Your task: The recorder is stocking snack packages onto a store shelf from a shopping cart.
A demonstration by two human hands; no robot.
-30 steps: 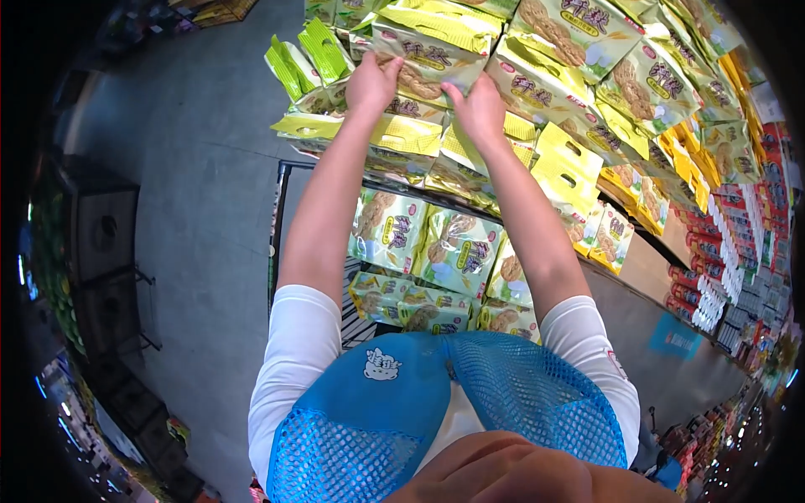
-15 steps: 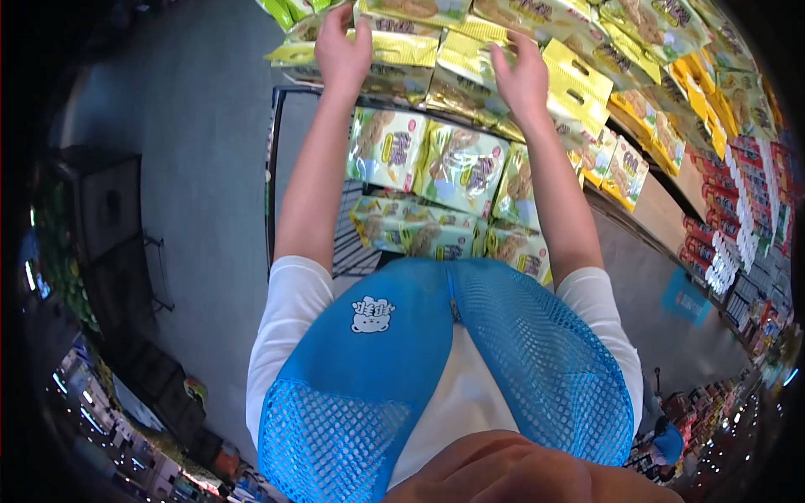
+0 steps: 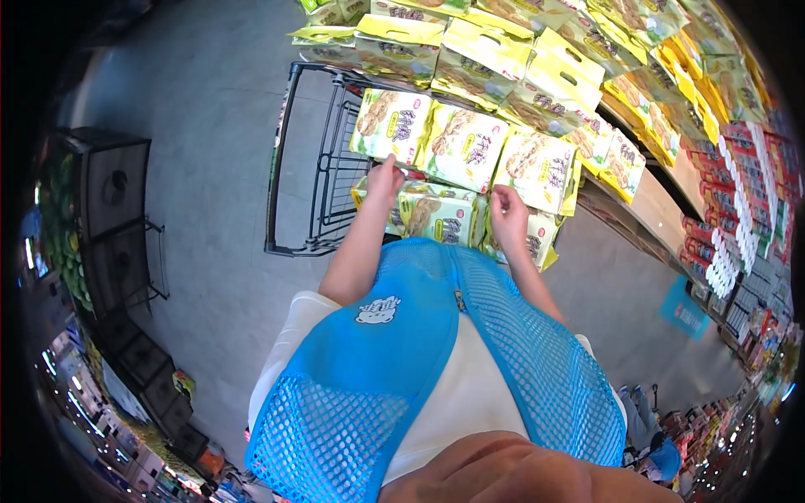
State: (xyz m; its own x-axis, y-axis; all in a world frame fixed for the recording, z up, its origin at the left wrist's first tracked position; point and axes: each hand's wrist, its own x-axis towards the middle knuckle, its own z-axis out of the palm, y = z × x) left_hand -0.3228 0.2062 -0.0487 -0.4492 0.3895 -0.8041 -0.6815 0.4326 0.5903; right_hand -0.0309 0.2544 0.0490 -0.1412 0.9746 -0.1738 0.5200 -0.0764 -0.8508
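Note:
My left hand (image 3: 384, 178) curls its fingers at the lower edge of a pale green-and-white biscuit pack (image 3: 388, 117) in a black metal cart (image 3: 288, 163). My right hand (image 3: 507, 205) has its fingers drawn together at the bottom corners of the middle pack (image 3: 461, 141) and the right-hand pack (image 3: 534, 163); what they grip is hidden. These packs lie in a row on a lower layer of similar packs (image 3: 433, 214). Just beyond the cart stands a piled display of yellow-topped bags (image 3: 478, 59).
At right are a wooden display ledge (image 3: 637, 214) and red packaged goods (image 3: 721, 184). Dark display units (image 3: 113, 184) line the left, across grey floor (image 3: 201, 184). A person in blue (image 3: 662, 457) is at the lower right edge.
Both my hands have come down from the yellow-topped bags to the front edges of the packs in the cart. More of the cart's left side now shows.

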